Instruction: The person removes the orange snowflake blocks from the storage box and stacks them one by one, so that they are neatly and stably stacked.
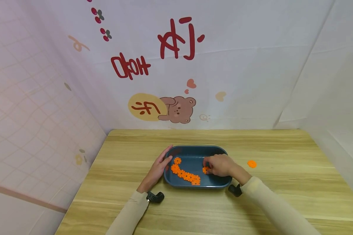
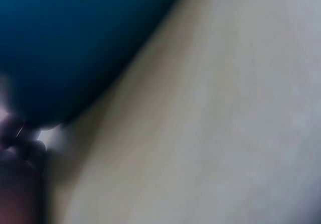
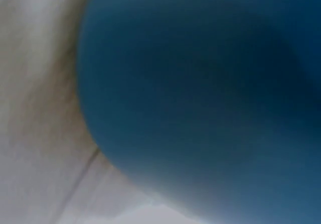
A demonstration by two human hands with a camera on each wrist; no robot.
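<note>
A dark blue oval basin stands on the table. My left hand rests against its left end, fingers straight along the outside and thumb at the rim. My right hand reaches into the right half, fingers bent down, pinching an orange snowflake disc that is partly hidden. A curved chain of several joined orange snowflake discs lies in the left half. In the left wrist view the blurred basin fills the upper left corner; in the right wrist view its blurred wall covers most of the picture.
One loose orange disc lies on the wooden table to the right of the basin. Behind the table hangs a white printed cloth with a bear; a grid-patterned cloth closes off the left side.
</note>
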